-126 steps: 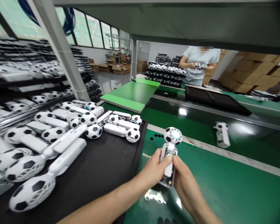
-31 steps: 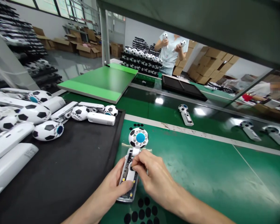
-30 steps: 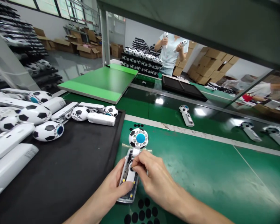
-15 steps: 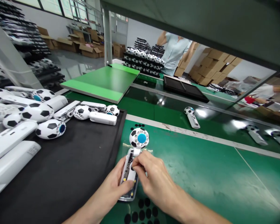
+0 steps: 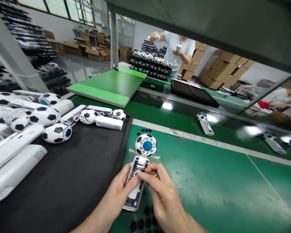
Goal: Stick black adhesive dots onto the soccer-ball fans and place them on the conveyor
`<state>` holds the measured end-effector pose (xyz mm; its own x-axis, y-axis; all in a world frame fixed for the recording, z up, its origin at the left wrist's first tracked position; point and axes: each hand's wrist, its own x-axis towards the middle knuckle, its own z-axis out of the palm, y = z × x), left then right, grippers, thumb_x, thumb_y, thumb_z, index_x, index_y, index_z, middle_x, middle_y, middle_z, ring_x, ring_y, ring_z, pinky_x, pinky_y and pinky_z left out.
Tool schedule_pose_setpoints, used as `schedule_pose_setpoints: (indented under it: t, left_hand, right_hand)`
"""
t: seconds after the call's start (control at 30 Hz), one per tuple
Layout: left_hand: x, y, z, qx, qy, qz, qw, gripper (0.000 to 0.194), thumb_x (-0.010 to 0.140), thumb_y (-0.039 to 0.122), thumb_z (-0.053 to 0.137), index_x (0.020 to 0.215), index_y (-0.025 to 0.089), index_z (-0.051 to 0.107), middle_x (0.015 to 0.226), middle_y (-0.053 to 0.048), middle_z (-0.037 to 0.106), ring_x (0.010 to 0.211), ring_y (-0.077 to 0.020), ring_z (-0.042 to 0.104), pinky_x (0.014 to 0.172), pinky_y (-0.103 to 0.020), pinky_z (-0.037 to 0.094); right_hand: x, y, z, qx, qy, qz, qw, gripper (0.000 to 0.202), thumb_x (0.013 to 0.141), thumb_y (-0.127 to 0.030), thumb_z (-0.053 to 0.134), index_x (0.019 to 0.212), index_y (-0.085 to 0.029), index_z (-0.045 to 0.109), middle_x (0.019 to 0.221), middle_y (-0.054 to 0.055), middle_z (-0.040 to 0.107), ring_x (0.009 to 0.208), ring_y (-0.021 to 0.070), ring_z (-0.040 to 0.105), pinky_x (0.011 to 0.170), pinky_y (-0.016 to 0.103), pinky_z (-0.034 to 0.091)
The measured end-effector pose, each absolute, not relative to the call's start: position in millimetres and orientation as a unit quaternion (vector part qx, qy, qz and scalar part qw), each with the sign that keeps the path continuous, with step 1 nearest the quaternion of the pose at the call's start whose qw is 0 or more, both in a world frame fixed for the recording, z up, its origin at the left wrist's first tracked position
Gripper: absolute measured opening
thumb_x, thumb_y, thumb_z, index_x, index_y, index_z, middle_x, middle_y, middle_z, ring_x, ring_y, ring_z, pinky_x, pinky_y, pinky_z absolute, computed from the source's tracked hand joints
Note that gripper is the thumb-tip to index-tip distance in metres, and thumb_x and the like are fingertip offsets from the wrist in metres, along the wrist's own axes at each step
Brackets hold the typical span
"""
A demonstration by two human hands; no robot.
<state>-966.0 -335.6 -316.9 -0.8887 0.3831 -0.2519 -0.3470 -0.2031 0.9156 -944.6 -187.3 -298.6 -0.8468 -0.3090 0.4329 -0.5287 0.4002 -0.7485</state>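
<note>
A handheld fan (image 5: 137, 194) with a football-patterned head (image 5: 145, 145) and a blue centre lies in front of me, its head pointing away. Through its clear-edged handle a circuit board and a white inner piece show. My left hand (image 5: 118, 186) is wrapped round the handle's left side, thumb on the white piece. At the upper handle, my right hand (image 5: 161, 186) touches the fan with bent fingers, the index fingertip close to my left thumb. Whether anything small sits under those fingertips is hidden.
On the left, a black tray (image 5: 70, 181) holds several football fans (image 5: 57, 132). More fans (image 5: 205, 124) lie on the dark green belt beyond the pale strip. Black dots (image 5: 147, 221) stick to the green table. Past a green board (image 5: 106, 85), a co-worker (image 5: 179, 51) stands by stacked trays.
My right hand has turned and shifted its fingers, showing more of the upper handle. My left thumb has slid up the white piece. The co-worker now holds up fans.
</note>
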Motion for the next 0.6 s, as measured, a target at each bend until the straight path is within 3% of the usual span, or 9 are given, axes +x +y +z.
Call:
schedule_pose_setpoints:
  t: [0.17, 0.27, 0.33, 0.47, 0.6]
  left_hand:
    - [-962, -336, -318, 0.002, 0.609, 0.764, 0.213, 0.046, 0.081, 0.046, 0.057, 0.117, 0.018, 0.051, 0.112, -0.006, 0.063, 0.097, -0.0209, 0.058, 0.089, -0.029, 0.044]
    - [-961, -330, -316, -0.049, 0.618, 0.761, 0.194, 0.049, 0.079, 0.048, 0.055, 0.114, 0.014, 0.051, 0.103, -0.009, 0.065, 0.089, -0.0221, 0.060, 0.080, -0.030, 0.047]
    - [-965, -318, -312, -0.072, 0.610, 0.766, 0.189, 0.048, 0.081, 0.046, 0.051, 0.116, 0.012, 0.051, 0.099, -0.010, 0.066, 0.087, -0.0227, 0.061, 0.075, -0.030, 0.049]
    - [-999, -287, -296, 0.001, 0.711, 0.684, 0.166, 0.046, 0.086, 0.040, 0.035, 0.117, 0.012, 0.054, 0.103, -0.011, 0.066, 0.092, -0.0227, 0.063, 0.078, -0.029, 0.048]
    - [-1051, -302, -267, 0.063, 0.856, 0.506, 0.088, 0.059, 0.082, 0.049, 0.043, 0.135, 0.021, 0.041, 0.087, -0.007, 0.070, 0.088, -0.0288, 0.064, 0.081, -0.037, 0.045]
  right_hand:
    - [-937, -178, -316, 0.104, -0.801, 0.587, 0.053, 0.041, 0.094, -0.022, 0.038, 0.134, -0.032, 0.035, 0.120, 0.008, 0.046, 0.104, 0.0189, 0.053, 0.083, 0.032, 0.050]
    - [-934, -182, -328, 0.063, -0.733, 0.674, -0.062, 0.056, 0.091, -0.038, 0.049, 0.141, -0.030, 0.025, 0.131, 0.009, 0.047, 0.111, 0.0224, 0.052, 0.090, 0.037, 0.048]
    - [-938, -187, -329, 0.065, -0.678, 0.724, -0.112, 0.061, 0.087, -0.045, 0.053, 0.141, -0.028, 0.028, 0.130, 0.008, 0.051, 0.113, 0.0223, 0.053, 0.095, 0.037, 0.045]
    - [-981, -188, -315, -0.068, -0.634, 0.769, -0.042, 0.052, 0.076, -0.058, 0.060, 0.114, -0.022, 0.056, 0.112, 0.006, 0.064, 0.101, 0.0230, 0.060, 0.084, 0.033, 0.049]
    - [-1067, -156, -309, -0.165, -0.678, 0.716, 0.009, 0.050, 0.072, -0.064, 0.053, 0.080, -0.016, 0.061, 0.071, 0.006, 0.067, 0.066, 0.0223, 0.064, 0.056, 0.031, 0.049]
